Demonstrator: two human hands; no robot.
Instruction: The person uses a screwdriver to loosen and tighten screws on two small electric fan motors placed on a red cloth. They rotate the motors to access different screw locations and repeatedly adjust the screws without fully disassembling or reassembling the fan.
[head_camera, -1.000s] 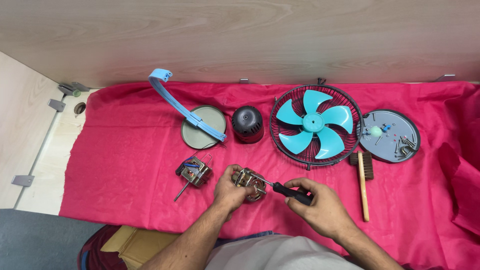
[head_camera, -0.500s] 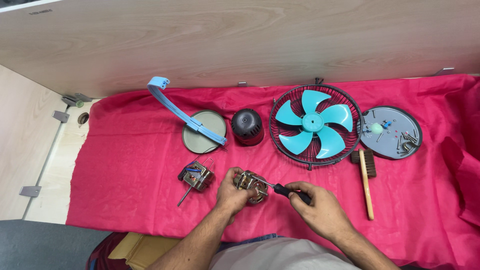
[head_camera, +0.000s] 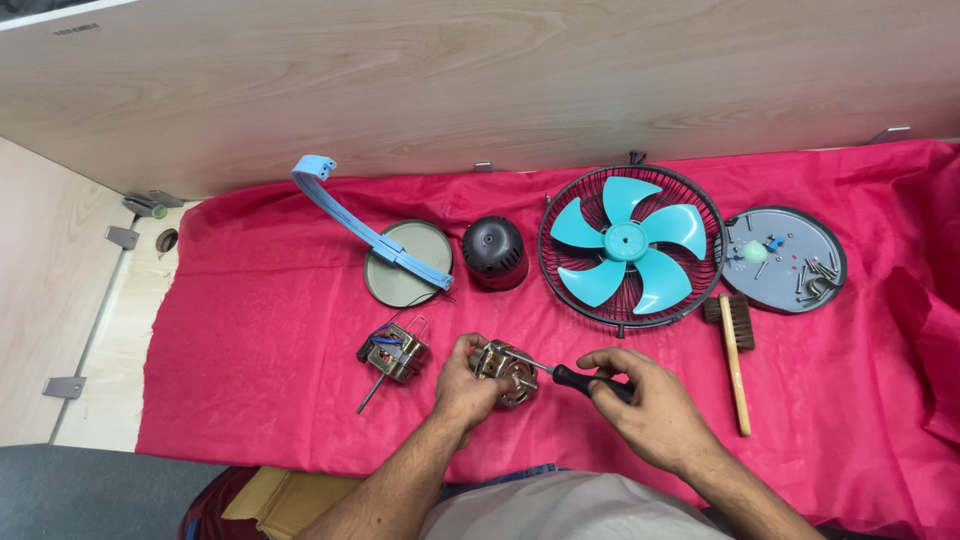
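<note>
My left hand (head_camera: 462, 392) grips a small metal motor part (head_camera: 505, 372) low in the middle of the red cloth (head_camera: 250, 330). My right hand (head_camera: 650, 405) holds a black-handled screwdriver (head_camera: 575, 379), and its metal tip rests against the top of that motor part. Just to the left lies a second motor piece with copper windings and a shaft (head_camera: 392, 354), untouched.
Along the back sit a blue curved arm (head_camera: 350, 215) over a grey round disc (head_camera: 400, 272), a black dome cover (head_camera: 494, 253), a teal fan blade in a wire guard (head_camera: 630, 245), a grey plate with screws (head_camera: 790, 262) and a wooden brush (head_camera: 735, 355).
Both hands stay on the motor part and screwdriver. The whole scene has slid slightly in the picture as my head moved; nothing on the cloth has shifted.
</note>
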